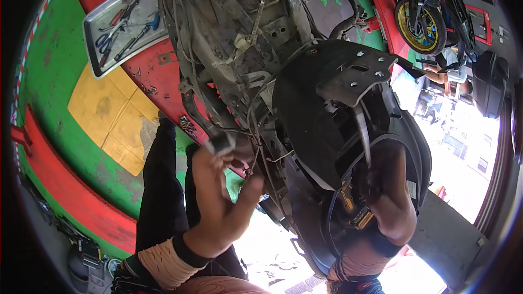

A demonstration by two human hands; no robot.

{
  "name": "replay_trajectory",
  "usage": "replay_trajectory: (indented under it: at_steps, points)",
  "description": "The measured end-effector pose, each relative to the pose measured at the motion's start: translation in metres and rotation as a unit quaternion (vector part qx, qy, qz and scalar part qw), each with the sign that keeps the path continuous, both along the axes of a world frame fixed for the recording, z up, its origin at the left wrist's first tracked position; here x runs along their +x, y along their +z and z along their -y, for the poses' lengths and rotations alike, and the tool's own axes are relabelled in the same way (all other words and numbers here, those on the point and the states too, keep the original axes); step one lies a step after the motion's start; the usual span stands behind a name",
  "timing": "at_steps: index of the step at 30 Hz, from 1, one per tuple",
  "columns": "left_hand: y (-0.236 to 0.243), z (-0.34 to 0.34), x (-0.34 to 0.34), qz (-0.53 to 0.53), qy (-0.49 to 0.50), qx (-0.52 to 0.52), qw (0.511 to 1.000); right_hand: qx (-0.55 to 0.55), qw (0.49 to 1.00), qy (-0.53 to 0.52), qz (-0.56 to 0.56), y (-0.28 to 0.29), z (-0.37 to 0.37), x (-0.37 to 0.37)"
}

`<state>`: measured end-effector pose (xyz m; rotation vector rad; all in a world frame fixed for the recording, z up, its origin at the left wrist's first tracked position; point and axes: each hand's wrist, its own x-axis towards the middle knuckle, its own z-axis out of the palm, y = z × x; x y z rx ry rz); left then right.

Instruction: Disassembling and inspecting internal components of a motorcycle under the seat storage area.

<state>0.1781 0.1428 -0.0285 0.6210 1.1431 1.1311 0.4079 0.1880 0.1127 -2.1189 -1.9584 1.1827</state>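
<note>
My left hand point(220, 201) is raised beside thin dark cables point(256, 155) on the stripped motorbike frame point(223, 49). Its fingers are curled and smeared by motion, with the thumb held apart. A small grey piece point(220, 144), too blurred to name, shows at the fingertips. On the right, my right hand point(389, 201) reaches into the hollow of a large black plastic body panel point(313, 92). Shadow hides its fingers, so any grip there cannot be made out. A pale metal strip point(362, 133) runs down from the panel's bracket toward that hand.
A metal tray point(92, 30) of pliers, scissors and other hand tools lies at the far left. Loose screws point(187, 125) are scattered on the red lift platform point(158, 79). Flattened cardboard point(117, 117) covers some green floor. Another motorbike point(419, 24) and a person point(455, 73) are at the far right.
</note>
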Motion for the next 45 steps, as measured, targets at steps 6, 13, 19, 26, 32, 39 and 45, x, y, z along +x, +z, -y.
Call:
replay_trajectory:
  at_steps: [6, 13, 19, 26, 32, 39, 45]
  points:
    - [0.052, 0.042, -0.014, 0.228, -0.167, -0.031, 0.959, 0.134, 0.967, -0.123, -0.176, -0.001, 0.043, -0.028]
    - [0.037, 0.051, -0.007, 0.181, -0.027, -0.222, 0.958, 0.027, 0.939, 0.132, -0.317, -0.026, 0.008, -0.033]
    - [-0.029, 0.034, -0.006, 0.223, -0.082, -0.147, 0.960, 0.129, 0.978, 0.162, 0.015, -0.055, -0.024, -0.029]
    - [-0.035, 0.015, 0.025, 0.176, -0.192, -0.091, 0.961, 0.060, 0.989, 0.134, -0.026, -0.065, -0.019, -0.029]
    - [-0.050, 0.025, 0.041, -0.012, -0.241, 0.010, 0.971, 0.025, 0.989, 0.143, -0.006, -0.064, -0.017, -0.040]
    - [-0.047, 0.011, 0.048, -0.126, -0.203, -0.002, 0.971, 0.062, 0.996, 0.058, -0.032, -0.072, -0.007, -0.034]
    - [-0.059, 0.012, 0.049, -0.095, -0.163, 0.008, 0.982, 0.066, 0.993, -0.010, -0.096, -0.074, -0.013, -0.046]
